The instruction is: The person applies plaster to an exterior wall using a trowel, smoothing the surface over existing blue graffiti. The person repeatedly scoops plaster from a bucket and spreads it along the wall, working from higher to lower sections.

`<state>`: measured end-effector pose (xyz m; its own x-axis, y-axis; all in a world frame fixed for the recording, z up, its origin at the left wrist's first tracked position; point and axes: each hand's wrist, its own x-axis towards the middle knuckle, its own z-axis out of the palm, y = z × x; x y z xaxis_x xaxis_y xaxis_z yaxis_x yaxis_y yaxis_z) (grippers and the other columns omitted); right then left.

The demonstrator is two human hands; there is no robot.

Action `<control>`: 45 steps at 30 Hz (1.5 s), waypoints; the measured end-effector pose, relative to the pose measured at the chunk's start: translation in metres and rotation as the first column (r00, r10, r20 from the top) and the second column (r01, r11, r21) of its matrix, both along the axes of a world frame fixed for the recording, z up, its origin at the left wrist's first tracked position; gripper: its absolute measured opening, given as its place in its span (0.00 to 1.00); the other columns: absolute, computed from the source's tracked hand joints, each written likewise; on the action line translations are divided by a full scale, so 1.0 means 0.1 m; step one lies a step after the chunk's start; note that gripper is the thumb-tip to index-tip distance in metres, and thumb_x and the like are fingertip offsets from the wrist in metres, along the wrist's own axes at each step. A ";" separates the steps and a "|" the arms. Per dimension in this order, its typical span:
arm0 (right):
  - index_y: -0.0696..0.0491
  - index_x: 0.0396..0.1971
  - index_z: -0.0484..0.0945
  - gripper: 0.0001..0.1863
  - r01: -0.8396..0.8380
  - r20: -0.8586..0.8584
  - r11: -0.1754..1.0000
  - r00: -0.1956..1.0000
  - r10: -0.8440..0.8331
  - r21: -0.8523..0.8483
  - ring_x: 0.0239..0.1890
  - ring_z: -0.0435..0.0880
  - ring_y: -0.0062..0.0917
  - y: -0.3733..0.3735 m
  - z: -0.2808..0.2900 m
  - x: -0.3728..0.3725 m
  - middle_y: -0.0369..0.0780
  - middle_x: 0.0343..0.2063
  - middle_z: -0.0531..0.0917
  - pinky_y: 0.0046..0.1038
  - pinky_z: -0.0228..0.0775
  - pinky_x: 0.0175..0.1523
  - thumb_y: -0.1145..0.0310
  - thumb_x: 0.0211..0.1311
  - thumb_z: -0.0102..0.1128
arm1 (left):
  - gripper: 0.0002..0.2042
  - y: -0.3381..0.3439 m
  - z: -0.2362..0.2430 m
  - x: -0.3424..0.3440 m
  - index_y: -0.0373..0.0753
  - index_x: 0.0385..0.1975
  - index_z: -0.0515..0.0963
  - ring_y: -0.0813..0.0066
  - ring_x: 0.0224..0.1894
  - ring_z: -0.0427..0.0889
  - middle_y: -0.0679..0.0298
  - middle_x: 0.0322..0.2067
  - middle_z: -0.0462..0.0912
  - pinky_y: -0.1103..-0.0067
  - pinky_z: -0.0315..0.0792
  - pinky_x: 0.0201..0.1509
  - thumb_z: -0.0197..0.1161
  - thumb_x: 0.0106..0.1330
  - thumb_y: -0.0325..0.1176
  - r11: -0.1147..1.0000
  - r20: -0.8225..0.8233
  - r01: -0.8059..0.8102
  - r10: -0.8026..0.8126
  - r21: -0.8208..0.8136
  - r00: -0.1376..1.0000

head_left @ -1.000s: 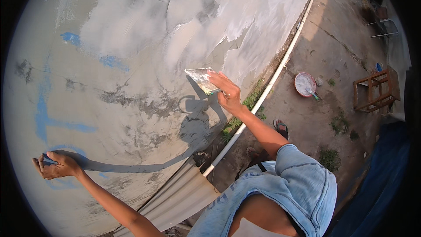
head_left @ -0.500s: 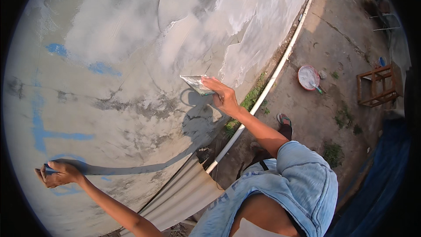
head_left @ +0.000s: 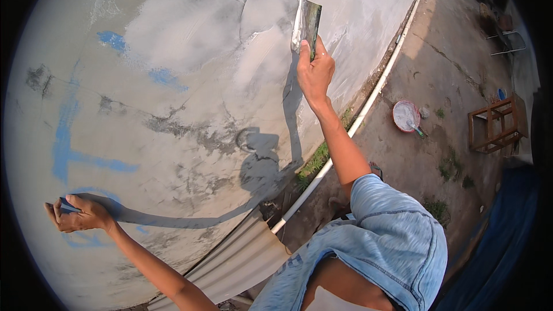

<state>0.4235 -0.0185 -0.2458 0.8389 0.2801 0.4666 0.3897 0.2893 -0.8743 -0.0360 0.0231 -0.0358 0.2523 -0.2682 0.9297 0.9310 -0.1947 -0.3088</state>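
Observation:
My right hand (head_left: pixel 316 75) grips a flat rectangular plaster scraper (head_left: pixel 311 23), dark on its face, with white putty along its left edge. The scraper is up against the grey wall (head_left: pixel 201 75), over a patch coated in whitish plaster. Whether its edge touches the wall I cannot tell. Far to the left, my left hand (head_left: pixel 86 214) is at the wall beside a blue painted mark. Its fingers are bent and apart from the thumb, with nothing visible in them.
A white pipe (head_left: pixel 357 122) runs along the foot of the wall. On the concrete ground sit a red-rimmed basin (head_left: pixel 406 116) of white putty with a green-handled tool, and a wooden stool frame (head_left: pixel 499 125). A corrugated sheet (head_left: pixel 230 259) leans low near me.
My right hand has moved up the wall with the scraper, which is now turned upright. My left hand stays near the blue mark. The whole view has shifted slightly.

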 end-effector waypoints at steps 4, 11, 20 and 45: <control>0.59 0.54 0.76 0.19 -0.121 0.245 0.992 0.964 0.106 0.048 0.24 0.81 0.23 -0.10 0.20 -0.77 0.45 0.32 0.84 0.25 0.71 0.29 0.74 0.62 0.56 | 0.17 -0.17 0.06 -0.05 0.36 0.40 0.72 0.64 0.58 0.66 0.58 0.56 0.72 0.65 0.56 0.62 0.55 0.68 0.47 0.998 0.013 -0.045 0.045 -0.034 0.999; 0.50 0.56 0.76 0.32 -0.464 0.714 0.885 0.628 0.311 0.023 0.44 0.86 0.33 -0.39 0.07 -1.43 0.44 0.50 0.82 0.29 0.80 0.44 0.82 0.44 0.60 | 0.12 -0.18 0.07 -0.02 0.41 0.40 0.74 0.66 0.60 0.66 0.62 0.57 0.72 0.66 0.58 0.61 0.56 0.67 0.42 0.998 0.021 -0.051 0.051 -0.032 0.998; 0.62 0.50 0.76 0.17 0.051 0.136 0.966 0.987 -0.088 0.253 0.13 0.66 0.16 0.04 1.12 0.38 0.35 0.12 0.74 0.25 0.60 0.24 0.73 0.64 0.50 | 0.12 -0.19 0.03 -0.05 0.38 0.42 0.74 0.63 0.61 0.66 0.61 0.60 0.71 0.64 0.56 0.64 0.56 0.67 0.40 0.996 0.086 0.003 0.005 -0.091 0.996; 0.57 0.60 0.72 0.35 -0.127 0.654 0.925 0.741 -0.152 0.359 0.57 0.76 0.47 0.19 2.15 -0.82 0.53 0.59 0.72 0.34 0.75 0.56 0.84 0.45 0.59 | 0.09 -0.30 0.07 0.15 0.39 0.38 0.73 0.64 0.58 0.67 0.61 0.61 0.70 0.68 0.58 0.61 0.56 0.63 0.35 0.990 0.160 0.104 -0.087 -0.096 0.983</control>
<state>0.3413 0.0009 -0.0304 0.2791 -0.0310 0.9598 0.8284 0.5132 -0.2243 -0.0209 -0.0064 -0.0286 0.0808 -0.1849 0.9794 0.9416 -0.3082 -0.1359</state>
